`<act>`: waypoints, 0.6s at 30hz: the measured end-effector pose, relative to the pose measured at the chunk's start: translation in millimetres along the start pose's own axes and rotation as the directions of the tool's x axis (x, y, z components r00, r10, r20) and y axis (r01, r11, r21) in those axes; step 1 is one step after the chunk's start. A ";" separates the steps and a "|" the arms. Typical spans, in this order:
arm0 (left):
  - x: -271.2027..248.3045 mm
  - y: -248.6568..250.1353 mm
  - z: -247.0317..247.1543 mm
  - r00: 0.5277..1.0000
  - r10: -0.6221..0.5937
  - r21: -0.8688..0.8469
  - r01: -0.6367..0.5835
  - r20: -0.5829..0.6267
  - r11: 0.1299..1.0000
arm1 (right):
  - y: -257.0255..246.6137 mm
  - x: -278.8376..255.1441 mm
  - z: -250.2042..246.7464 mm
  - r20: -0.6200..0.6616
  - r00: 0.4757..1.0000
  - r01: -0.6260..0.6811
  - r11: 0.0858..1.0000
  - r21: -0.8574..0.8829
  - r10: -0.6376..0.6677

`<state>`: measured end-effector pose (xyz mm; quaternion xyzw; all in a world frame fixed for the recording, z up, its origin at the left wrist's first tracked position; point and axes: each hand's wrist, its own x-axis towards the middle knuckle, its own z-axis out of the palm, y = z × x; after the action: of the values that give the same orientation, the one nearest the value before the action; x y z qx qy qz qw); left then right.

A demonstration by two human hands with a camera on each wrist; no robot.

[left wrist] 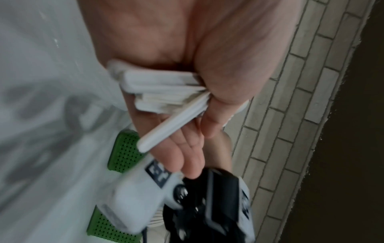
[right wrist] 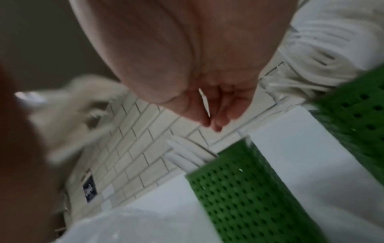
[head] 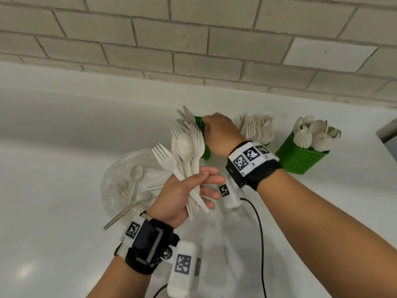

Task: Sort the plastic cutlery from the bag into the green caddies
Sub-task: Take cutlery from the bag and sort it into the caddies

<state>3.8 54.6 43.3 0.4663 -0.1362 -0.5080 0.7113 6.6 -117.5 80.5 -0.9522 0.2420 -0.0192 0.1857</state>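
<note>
My left hand (head: pixel 193 190) grips a bundle of white plastic forks with one spoon (head: pixel 184 155), heads up; the left wrist view shows the handles (left wrist: pixel 166 92) pressed into the palm. My right hand (head: pixel 217 132) hovers at the rim of the left green caddy (head: pixel 200 125), which holds knives (head: pixel 187 117). In the right wrist view its thumb and fingertips (right wrist: pixel 216 125) meet just above the knives (right wrist: pixel 187 154), with nothing visible between them. The middle caddy (head: pixel 266 145) holds forks (head: pixel 255 127) and the right caddy (head: pixel 300 155) holds spoons (head: pixel 313 134).
A clear plastic bag (head: pixel 120 179) with a few spoons and other loose cutlery lies on the white counter (head: pixel 53 147), left of my left hand. A tiled wall (head: pixel 193 39) runs behind the caddies. A black cable (head: pixel 260 233) trails from my right wrist.
</note>
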 end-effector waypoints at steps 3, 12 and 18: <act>1.5 -0.7 0.7 1.000 0.008 -0.007 -0.008 -0.015 1.000 | -1.7 -21.7 -14.9 -0.257 0.966 0.099 0.947 0.307 -0.017; 10.5 -8.9 38.0 0.996 -0.019 0.096 0.011 0.089 0.995 | 47.8 -92.3 -21.9 -0.049 0.999 0.020 0.679 0.734 0.023; 14.4 -19.0 57.3 0.996 -0.029 0.138 0.017 0.082 0.990 | 73.6 -114.3 -29.4 -0.098 0.982 -0.006 0.553 0.833 0.159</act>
<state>-39.4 11.4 54.3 0.4939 -0.1950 -0.5247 0.6654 -131.3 -134.0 87.2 -0.7351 0.2633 -0.1992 0.5921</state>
